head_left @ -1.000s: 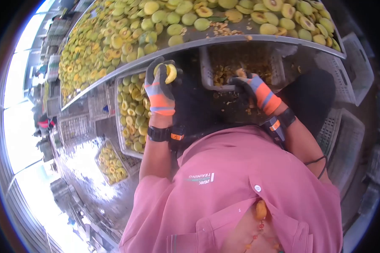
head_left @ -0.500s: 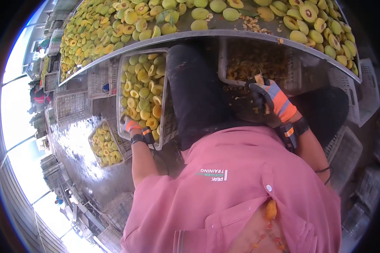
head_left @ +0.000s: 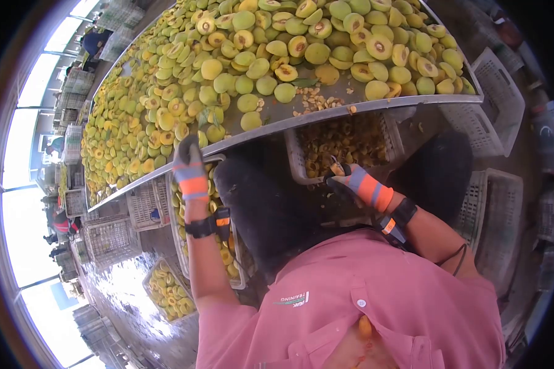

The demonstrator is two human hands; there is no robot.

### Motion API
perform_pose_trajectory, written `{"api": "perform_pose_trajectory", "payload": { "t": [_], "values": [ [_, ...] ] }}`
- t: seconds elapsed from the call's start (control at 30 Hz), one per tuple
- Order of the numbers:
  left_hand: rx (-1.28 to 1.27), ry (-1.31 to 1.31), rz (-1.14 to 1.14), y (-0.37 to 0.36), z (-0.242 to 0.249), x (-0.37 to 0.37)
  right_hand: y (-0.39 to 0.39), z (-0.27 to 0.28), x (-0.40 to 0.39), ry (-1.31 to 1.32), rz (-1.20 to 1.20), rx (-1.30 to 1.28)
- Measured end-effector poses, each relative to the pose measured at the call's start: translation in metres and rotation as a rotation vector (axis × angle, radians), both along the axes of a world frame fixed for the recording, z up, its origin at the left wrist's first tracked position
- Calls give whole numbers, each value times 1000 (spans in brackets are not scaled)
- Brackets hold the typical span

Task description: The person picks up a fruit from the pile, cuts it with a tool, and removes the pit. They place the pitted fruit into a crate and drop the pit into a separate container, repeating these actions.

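My left hand [head_left: 191, 169], in a grey and orange glove, is at the front edge of the metal table [head_left: 326, 111], beside the heap of yellow-green apricots [head_left: 246, 55], many of them halved. Its fingers point forward, and I see no fruit in them. Below it stands a crate of apricot halves [head_left: 232, 270], partly hidden by my forearm. My right hand [head_left: 360, 184], gloved alike, is closed around a small tool [head_left: 337, 166] with a light brown end; the rest of it is hidden. This hand is above my lap, near a crate of brownish scraps [head_left: 298, 163].
Small pale pieces [head_left: 317, 101] lie near the table edge. A smaller crate of halves [head_left: 166, 289] stands on the wet floor at left. More crates [head_left: 111, 240] are beyond it, and white crates [head_left: 498, 215] stand at right. People [head_left: 61, 224] are in the left background.
My left hand has gone from the crate of apricot halves up to the table edge. My right hand still grips the tool. The view has shifted to show more of the table.
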State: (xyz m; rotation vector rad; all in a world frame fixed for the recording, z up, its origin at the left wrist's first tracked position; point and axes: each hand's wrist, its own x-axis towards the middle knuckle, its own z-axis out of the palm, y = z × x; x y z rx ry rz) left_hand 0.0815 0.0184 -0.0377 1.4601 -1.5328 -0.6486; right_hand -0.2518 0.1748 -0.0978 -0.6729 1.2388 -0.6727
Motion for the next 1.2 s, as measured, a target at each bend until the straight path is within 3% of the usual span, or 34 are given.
{"api": "perform_pose_trajectory", "payload": {
  "t": [0.1, 0.17, 0.27, 0.4, 0.5, 0.6, 0.77, 0.87, 0.97, 1.03, 1.13, 1.2],
  "values": [
    [60, -296, -213, -39, 14, -100, 1, -6, -4, -35, 28, 21],
    [122, -391, -346, -79, -29, -132, 1, 1, -10, -47, -20, 11],
    [22, -1027, -260, -67, -20, -198, 1, 3, -15, -63, -105, -61],
    [210, -1331, -317, -63, -12, -224, 0, 5, -20, -8, -101, -118],
    [123, -1264, -342, -65, -32, -207, 2, -9, -17, -93, -69, -105],
    [67, -1131, -350, -58, -30, -201, 3, -23, -9, -63, -110, -247],
    [126, -58, -498, -66, -67, -166, 3, 12, -20, 41, -136, -176],
    [210, 440, -533, -38, -39, -163, -2, 10, -22, 2, -170, -257],
    [334, 644, -532, 1, -12, -180, -11, -5, -12, -110, -260, -481],
    [375, 761, -555, 26, -7, -190, -16, 4, -12, -22, -283, -633],
    [139, 315, -630, 39, -21, -197, -22, 3, -18, 198, -272, -704],
    [-338, -303, -666, 46, -32, -198, -23, 5, -22, 345, -210, -668]
  ]
}}
